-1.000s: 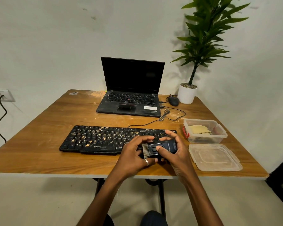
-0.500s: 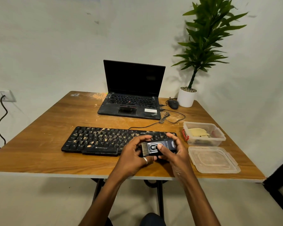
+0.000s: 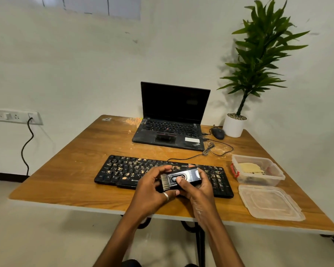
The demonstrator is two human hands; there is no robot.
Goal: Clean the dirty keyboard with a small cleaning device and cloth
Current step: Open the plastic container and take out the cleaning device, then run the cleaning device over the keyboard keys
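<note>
A: What are the 2 hands doing?

B: Both grip the brush point(image 3: 188, 176), a small dark block with short bristles on its left end. The left hand point(image 3: 152, 188) curls round the bristle end from below, with a ring on 1 finger. The right hand point(image 3: 200, 189) wraps the other end, and its thumb lies on top by the oval button.

A: Where is the brush compared with the keyboard point(image 3: 123, 170)?

B: Above the keyboard's right half, toward its near edge. I cannot tell whether it touches the keys. The keyboard lies flat on the table point(image 3: 75, 170), and pale crumbs cover most of its keys.

A: And the cloth point(image 3: 249, 167)?

B: Right of the keyboard, folded inside a clear tub point(image 3: 276, 177). The tub's lid point(image 3: 268, 203) lies flat on the table, right of the keyboard's near corner.

A: What is behind the keyboard?

B: An open laptop point(image 3: 170, 132) with a dark screen. The keyboard's cable runs to the laptop's right side. Further back and right of the keyboard, a mouse point(image 3: 218, 132) sits just beside a potted plant point(image 3: 258, 64).

A: Anything left of the keyboard?

B: Past the table's edge, a wall socket point(image 3: 15, 116) with 1 black cord hanging from it.
</note>
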